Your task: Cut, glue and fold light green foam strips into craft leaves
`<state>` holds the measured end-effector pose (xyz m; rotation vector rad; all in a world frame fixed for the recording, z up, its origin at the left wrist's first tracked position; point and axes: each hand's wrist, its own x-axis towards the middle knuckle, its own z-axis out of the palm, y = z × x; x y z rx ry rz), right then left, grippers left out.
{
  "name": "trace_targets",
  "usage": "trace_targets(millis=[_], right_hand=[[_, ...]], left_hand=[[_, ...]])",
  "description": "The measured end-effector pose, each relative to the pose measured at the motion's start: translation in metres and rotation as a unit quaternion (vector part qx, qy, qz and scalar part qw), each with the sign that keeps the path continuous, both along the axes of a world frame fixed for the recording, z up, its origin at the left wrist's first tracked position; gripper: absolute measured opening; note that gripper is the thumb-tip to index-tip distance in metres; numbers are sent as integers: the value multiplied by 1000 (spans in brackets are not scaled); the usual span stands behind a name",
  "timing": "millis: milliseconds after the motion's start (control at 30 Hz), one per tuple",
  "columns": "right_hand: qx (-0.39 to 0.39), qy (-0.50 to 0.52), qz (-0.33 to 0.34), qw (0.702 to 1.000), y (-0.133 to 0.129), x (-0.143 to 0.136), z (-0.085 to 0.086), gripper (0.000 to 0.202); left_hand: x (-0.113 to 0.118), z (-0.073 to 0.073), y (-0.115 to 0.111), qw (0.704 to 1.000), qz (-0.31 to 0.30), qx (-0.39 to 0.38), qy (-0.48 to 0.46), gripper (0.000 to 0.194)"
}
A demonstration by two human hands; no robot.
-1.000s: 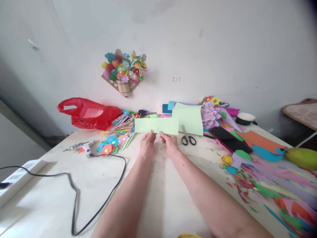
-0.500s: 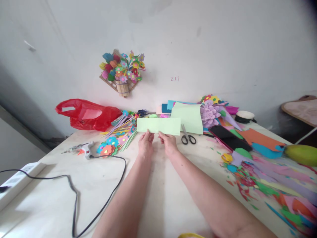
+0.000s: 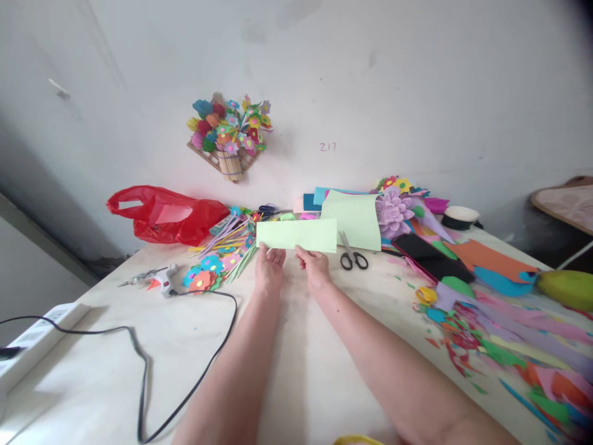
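A pale green strip of craft foam or paper [image 3: 296, 235] is held up broadside above the table. My left hand [image 3: 269, 267] grips its lower left edge, thumb in front and fingers behind. My right hand [image 3: 315, 266] pinches the lower edge near the middle, between thumb and fingers. Just right of the strip lie scissors with black handles [image 3: 353, 258], their blades pointing away from me. Behind them leans a larger pale green sheet [image 3: 354, 219].
On the left are a glue gun [image 3: 165, 282] with its black cord, a power strip [image 3: 41, 337], foam flowers [image 3: 204, 275] and a red plastic bag [image 3: 171, 216]. A phone [image 3: 430, 256], a purple flower [image 3: 393, 213] and colourful scraps [image 3: 463, 334] lie right. A flower basket [image 3: 229, 139] hangs on the wall.
My left hand has slid left along the strip's lower edge towards its corner. My right hand keeps its pinch in nearly the same place.
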<state>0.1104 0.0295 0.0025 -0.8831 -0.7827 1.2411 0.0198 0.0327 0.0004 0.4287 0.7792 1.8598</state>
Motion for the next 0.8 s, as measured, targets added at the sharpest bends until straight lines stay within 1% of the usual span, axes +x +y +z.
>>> trace_targets(millis=[100, 167, 333, 500, 800], right_hand=[[1, 11, 2, 1000, 0, 1, 0, 25], [4, 11, 0, 1000, 0, 1, 1, 25], [1, 14, 0, 1000, 2, 2, 1, 24], [-2, 21, -1, 1000, 6, 3, -2, 23], [2, 18, -19, 1000, 5, 0, -3, 25]], left_hand=[[13, -1, -5, 996, -58, 26, 59, 30], [20, -1, -7, 993, -73, 35, 87, 29], [20, -2, -8, 994, -56, 32, 90, 26], [18, -5, -4, 993, -65, 32, 94, 25], [19, -3, -6, 995, -39, 9, 92, 29]])
